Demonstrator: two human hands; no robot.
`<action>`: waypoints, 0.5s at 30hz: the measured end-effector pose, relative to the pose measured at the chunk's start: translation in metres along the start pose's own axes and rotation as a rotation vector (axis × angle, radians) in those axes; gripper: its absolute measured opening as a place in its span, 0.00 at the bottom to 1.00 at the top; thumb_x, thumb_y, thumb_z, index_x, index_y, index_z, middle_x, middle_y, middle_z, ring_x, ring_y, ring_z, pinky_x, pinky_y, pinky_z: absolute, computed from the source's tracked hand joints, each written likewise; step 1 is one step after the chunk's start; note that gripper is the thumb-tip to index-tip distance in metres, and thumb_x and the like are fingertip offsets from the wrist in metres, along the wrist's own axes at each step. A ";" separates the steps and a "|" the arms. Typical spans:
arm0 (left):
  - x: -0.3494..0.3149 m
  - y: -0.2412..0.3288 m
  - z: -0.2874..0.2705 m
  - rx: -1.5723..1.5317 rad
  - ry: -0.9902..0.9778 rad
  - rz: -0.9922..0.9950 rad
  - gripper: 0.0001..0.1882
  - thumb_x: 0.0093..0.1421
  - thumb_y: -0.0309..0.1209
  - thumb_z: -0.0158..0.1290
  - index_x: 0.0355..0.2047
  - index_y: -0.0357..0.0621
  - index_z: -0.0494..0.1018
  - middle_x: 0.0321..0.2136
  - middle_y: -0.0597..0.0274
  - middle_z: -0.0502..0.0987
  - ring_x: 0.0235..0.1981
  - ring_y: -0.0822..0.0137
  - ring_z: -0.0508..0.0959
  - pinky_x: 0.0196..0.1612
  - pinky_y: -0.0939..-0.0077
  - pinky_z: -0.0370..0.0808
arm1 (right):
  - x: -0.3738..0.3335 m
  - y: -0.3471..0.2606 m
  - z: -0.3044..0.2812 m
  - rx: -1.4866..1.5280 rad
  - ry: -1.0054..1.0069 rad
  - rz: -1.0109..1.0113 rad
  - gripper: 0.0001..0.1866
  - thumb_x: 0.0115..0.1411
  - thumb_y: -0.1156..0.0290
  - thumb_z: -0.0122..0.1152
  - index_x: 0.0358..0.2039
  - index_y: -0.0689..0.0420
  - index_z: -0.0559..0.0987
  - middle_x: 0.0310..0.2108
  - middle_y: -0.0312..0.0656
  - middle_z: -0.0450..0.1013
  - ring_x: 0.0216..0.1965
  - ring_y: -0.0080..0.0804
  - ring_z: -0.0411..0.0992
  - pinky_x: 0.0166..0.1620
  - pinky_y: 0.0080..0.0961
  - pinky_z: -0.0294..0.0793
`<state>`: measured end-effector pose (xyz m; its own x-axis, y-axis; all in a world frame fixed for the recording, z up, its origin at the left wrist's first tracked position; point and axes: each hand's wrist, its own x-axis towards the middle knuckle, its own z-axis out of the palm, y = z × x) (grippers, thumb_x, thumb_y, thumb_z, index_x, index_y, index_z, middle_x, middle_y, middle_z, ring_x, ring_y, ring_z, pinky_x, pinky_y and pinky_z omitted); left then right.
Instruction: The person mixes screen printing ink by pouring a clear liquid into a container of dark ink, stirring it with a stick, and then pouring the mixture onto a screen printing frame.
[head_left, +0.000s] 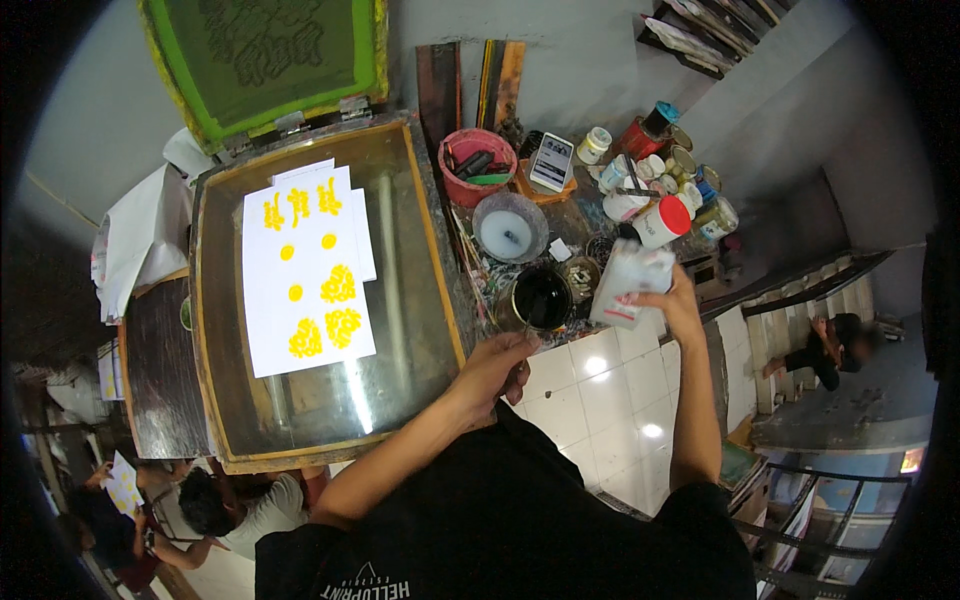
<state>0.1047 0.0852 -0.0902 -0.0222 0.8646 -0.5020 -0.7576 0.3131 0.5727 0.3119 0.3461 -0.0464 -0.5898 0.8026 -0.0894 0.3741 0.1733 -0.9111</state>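
Observation:
My right hand [668, 305] grips a whitish, translucent plastic container [630, 280] with a red mark low on its side, its upper part blurred. It is held over the right edge of the cluttered work surface. My left hand [497, 368] is closed, thumb against curled fingers, close to a bowl of black liquid [541, 299]; what it holds, if anything, is hidden. Left of it, white paper sheets [262, 335] printed with yellow shapes lie on a wood-framed glass table [400, 340]. The hinged green screen frame [215, 115] stands raised at its far edge.
Beyond my hands are a bowl of milky liquid [510, 225], a red bucket of tools [470, 187], a phone [551, 162] and several paint pots, one a white jar with a red lid [665, 222]. Other people are at lower left [240, 510] and far right [830, 350].

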 end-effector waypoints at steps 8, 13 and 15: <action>0.003 0.001 0.005 -0.050 0.054 -0.018 0.11 0.66 0.38 0.56 0.37 0.44 0.72 0.14 0.67 0.68 0.09 0.73 0.66 0.13 0.76 0.63 | 0.136 0.047 0.026 0.248 0.365 -0.204 0.32 0.48 0.72 0.75 0.52 0.65 0.72 0.48 0.46 0.76 0.48 0.33 0.74 0.54 0.29 0.71; 0.004 -0.001 0.004 -0.093 0.060 0.009 0.12 0.66 0.37 0.57 0.41 0.41 0.73 0.14 0.64 0.69 0.09 0.72 0.66 0.14 0.75 0.64 | 0.189 0.109 0.056 -0.062 0.565 -0.116 0.31 0.48 0.69 0.78 0.49 0.66 0.73 0.46 0.47 0.77 0.44 0.35 0.76 0.51 0.30 0.73; 0.003 -0.002 0.003 -0.099 0.066 0.016 0.13 0.66 0.37 0.57 0.42 0.41 0.73 0.14 0.63 0.70 0.09 0.72 0.66 0.14 0.76 0.64 | 0.190 0.115 0.066 -0.034 0.550 -0.154 0.31 0.47 0.68 0.78 0.48 0.68 0.73 0.45 0.48 0.77 0.43 0.35 0.76 0.50 0.30 0.73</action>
<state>0.1082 0.0885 -0.0904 -0.0756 0.8403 -0.5369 -0.8173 0.2562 0.5160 0.1952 0.4807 -0.1944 -0.1831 0.9441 0.2741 0.3418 0.3226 -0.8827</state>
